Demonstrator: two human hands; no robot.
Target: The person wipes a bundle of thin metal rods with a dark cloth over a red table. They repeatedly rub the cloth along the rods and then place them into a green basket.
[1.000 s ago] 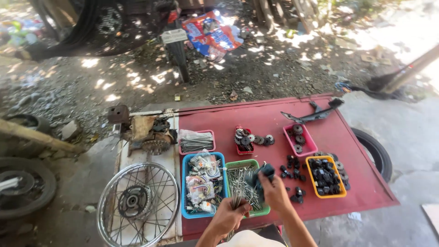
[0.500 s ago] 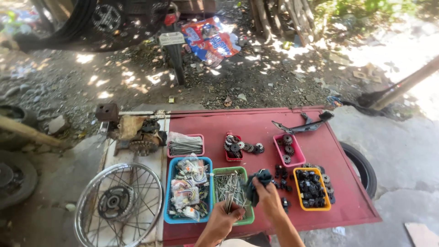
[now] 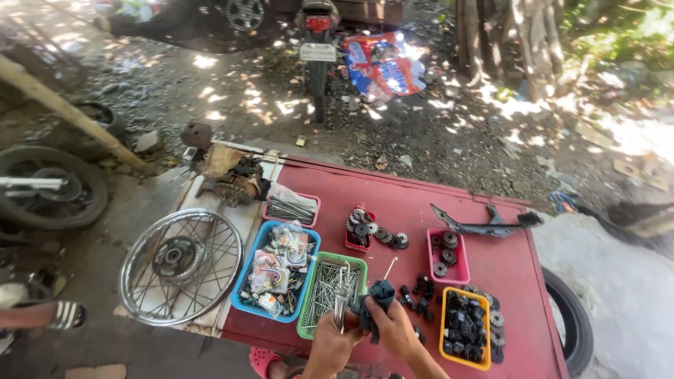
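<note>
My left hand grips a bundle of thin metal spokes upright over a green basket full of more spokes. Beside it, my right hand holds a dark blue rag against the bundle. Both hands are at the near edge of a red table. A single loose spoke lies just beyond the rag.
A blue basket of bagged parts, a pink tray of spokes, sprockets, a pink tray of gears and a yellow tray of black parts crowd the table. A spoked wheel lies left, a tyre right, a motorcycle beyond.
The view has swung a little to the left. My hands keep working the rag on the spoke bundle above the green basket.
</note>
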